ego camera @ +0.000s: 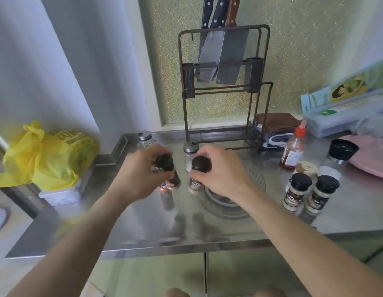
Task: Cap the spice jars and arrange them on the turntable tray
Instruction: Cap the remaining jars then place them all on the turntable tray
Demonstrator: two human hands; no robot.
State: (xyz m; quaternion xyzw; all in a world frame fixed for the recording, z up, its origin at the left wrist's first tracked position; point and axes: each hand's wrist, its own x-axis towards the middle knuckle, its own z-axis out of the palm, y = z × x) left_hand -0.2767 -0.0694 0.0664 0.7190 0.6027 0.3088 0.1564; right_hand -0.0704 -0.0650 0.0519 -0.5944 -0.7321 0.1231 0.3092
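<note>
My left hand (136, 171) grips a black-capped spice jar (168, 174) with orange contents, held just above the steel counter (143, 228). My right hand (220, 172) grips a second black-capped jar (199, 168) at the left rim of the clear turntable tray (227, 209). Two more black-capped jars (297, 190) (321, 194) stand together to the right of the tray. Behind my hands are two glass shakers with silver lids (145, 138) (190, 150). A taller clear jar with a black cap (340, 155) stands at the right.
A knife rack (224, 82) with cleavers stands at the back. A red-capped bottle (293, 151), a small cork-lidded jar (307, 168), a pink plate (372, 166) and a wrap box (344, 112) are at the right. A yellow bag (47, 155) sits at the left.
</note>
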